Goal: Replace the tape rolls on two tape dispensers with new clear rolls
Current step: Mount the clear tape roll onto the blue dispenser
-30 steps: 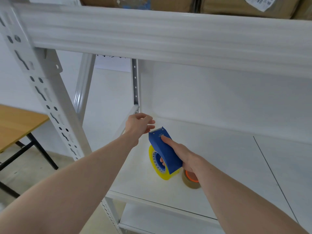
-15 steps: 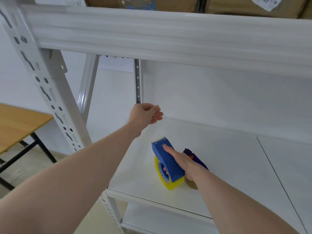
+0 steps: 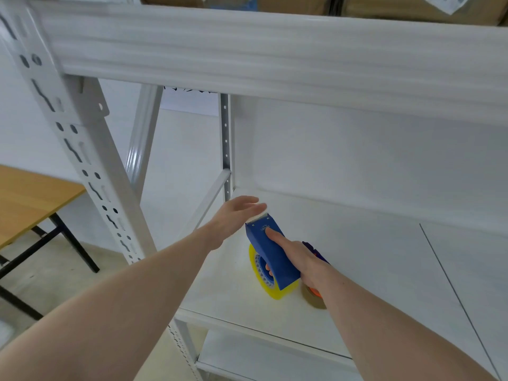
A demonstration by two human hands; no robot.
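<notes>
Filling most of the view, a white metal shelving unit has a broad crossbeam across the top and a perforated upright slanting down on the left; cardboard boxes sit on the level above. Its white shelf stretches from the far left corner out to the right. Beyond the rack on the left stands a wooden table on black legs.

Both bare forearms reach in from the near edge. The right hand is closed around a blue tape dispenser at the near left of the shelf — forefinger laid flat along its top, other fingers tucked through the core. The dispenser carries a yellowish tape roll, which rests on the shelf. The left hand hovers just left of the dispenser's blade end, fingers open and blurred, holding nothing.

Just right of the dispenser, mostly hidden behind the right wrist, lies a brownish tape roll with an orange core, and a dark blue object — too hidden to identify.
</notes>
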